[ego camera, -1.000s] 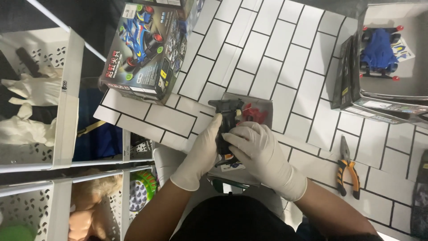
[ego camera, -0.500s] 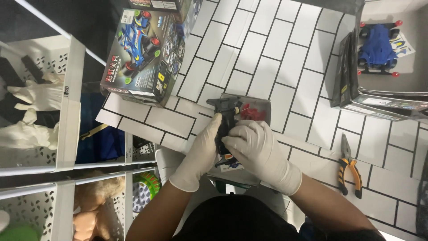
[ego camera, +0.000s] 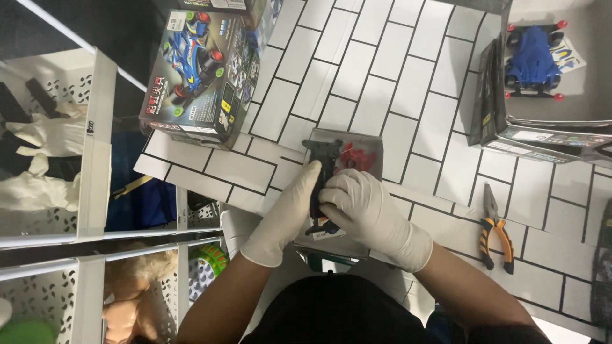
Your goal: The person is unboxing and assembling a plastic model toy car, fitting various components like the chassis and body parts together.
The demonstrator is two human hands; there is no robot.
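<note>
Both gloved hands stay put, same as a moment ago. The left hand [ego camera: 287, 213] and right hand [ego camera: 363, 210] curl tight around the black car frame [ego camera: 324, 172], just above the grey tray [ego camera: 370, 143]. Farther right lie pliers [ego camera: 495, 226].

The gloves on the left hand [ego camera: 287, 216] and right hand [ego camera: 366, 213] were white. The toy car frame [ego camera: 325, 167] was black, beside red parts [ego camera: 357, 158]. The table [ego camera: 408, 83] had white tiles with dark lines. The pliers [ego camera: 495, 230] had orange handles.
</note>
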